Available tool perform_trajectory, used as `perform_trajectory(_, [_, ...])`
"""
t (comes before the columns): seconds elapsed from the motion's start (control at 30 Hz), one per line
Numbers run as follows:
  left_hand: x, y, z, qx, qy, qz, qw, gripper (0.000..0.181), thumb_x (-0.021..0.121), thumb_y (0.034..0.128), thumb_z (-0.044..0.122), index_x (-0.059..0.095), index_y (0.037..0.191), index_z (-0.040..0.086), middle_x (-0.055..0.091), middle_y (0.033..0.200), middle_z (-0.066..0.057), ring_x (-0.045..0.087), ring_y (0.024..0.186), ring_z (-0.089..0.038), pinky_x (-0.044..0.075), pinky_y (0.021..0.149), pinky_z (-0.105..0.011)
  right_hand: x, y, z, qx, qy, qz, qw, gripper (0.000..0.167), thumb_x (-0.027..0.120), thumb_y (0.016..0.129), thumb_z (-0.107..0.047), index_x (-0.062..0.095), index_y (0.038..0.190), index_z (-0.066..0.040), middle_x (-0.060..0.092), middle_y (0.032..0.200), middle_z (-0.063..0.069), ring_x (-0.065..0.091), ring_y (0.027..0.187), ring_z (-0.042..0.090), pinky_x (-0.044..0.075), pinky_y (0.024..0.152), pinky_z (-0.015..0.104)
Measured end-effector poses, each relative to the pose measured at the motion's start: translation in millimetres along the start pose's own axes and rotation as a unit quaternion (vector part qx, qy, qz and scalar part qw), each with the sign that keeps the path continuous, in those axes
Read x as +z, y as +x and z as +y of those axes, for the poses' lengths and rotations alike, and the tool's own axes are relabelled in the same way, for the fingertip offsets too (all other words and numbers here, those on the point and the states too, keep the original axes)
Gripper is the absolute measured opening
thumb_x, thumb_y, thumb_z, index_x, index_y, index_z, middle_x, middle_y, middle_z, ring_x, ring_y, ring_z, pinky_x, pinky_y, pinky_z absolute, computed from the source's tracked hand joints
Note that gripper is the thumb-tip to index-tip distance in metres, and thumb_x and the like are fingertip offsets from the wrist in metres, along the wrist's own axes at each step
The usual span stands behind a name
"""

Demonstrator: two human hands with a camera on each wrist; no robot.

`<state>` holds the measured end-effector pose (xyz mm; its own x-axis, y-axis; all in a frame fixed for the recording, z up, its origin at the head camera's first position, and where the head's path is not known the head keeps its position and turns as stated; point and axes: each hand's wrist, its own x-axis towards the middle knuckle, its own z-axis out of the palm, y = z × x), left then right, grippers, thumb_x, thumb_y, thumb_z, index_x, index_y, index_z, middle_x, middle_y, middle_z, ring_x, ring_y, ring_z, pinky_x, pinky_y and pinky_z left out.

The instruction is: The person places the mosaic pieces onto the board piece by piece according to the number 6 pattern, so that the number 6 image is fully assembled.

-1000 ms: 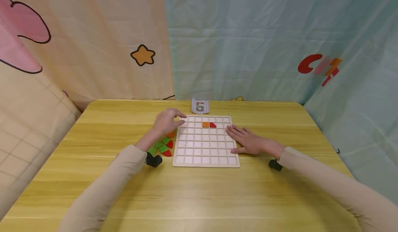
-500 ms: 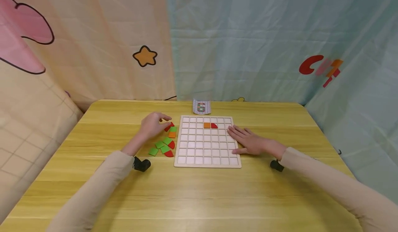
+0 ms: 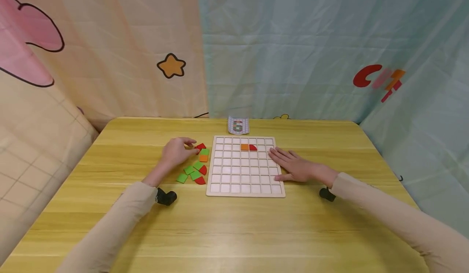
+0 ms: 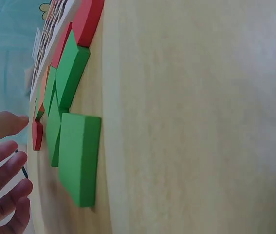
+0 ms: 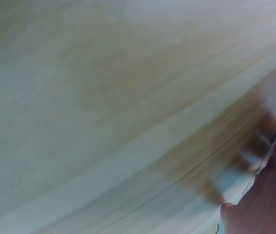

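My left hand (image 3: 176, 151) is low over the table to the left of the board, its thumb at a red tile (image 3: 200, 146); whether they touch I cannot tell. In the left wrist view the thumb and fingers stand apart, with a red tile (image 4: 37, 135) just beyond the thumb. My right hand (image 3: 294, 167) lies spread on the right edge of a white wooden grid board (image 3: 236, 195). An orange square tile (image 3: 244, 147) and a red quarter-round tile (image 3: 253, 147) sit side by side in the board's second row.
Green square tiles (image 3: 182, 178), red quarter-rounds (image 3: 200, 180) and an orange tile (image 3: 203, 158) lie loosely left of the board. Behind it stands a small card (image 3: 238, 125) with a coloured figure on a grid. A printed curtain (image 3: 278, 61) hangs past the table's far edge.
My left hand has moved from above the board's upper left corner leftward and down to the loose tiles, uncovering several. The right hand stays on the board's edge.
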<state>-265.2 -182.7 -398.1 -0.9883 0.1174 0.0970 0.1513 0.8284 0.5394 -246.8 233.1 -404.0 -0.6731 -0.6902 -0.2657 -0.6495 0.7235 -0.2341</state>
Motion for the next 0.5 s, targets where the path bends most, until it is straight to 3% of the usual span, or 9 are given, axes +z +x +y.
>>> perform_trajectory(0.13, [2.9,1.1,-1.9,-0.007,0.004,-0.002,1.0000,0.043,0.074,0.0813,0.036,0.070,0.116,0.011,0.073,0.100,-0.008,0.064,0.082,-0.023,0.039,0.057,-0.025,-0.8,1.1,-1.1,0.000,0.002,-0.003,1.0000,0.086,0.046,0.096,-0.054,0.004,0.155,-0.008,0.000,0.163,0.011,-0.002,0.150,0.033,0.006,0.116,0.061])
perform_trajectory(0.5, [5.9,-0.8,-0.9,-0.023,0.011,-0.013,0.9996,0.040,0.071,0.0849,0.034,0.071,0.114,0.007,0.074,0.104,-0.009,0.067,0.099,-0.027,0.047,0.073,-0.034,-1.1,0.8,-1.3,0.003,0.004,-0.005,1.0000,0.086,0.046,0.096,-0.053,0.005,0.155,-0.007,0.000,0.163,0.012,-0.002,0.150,0.034,0.006,0.115,0.061])
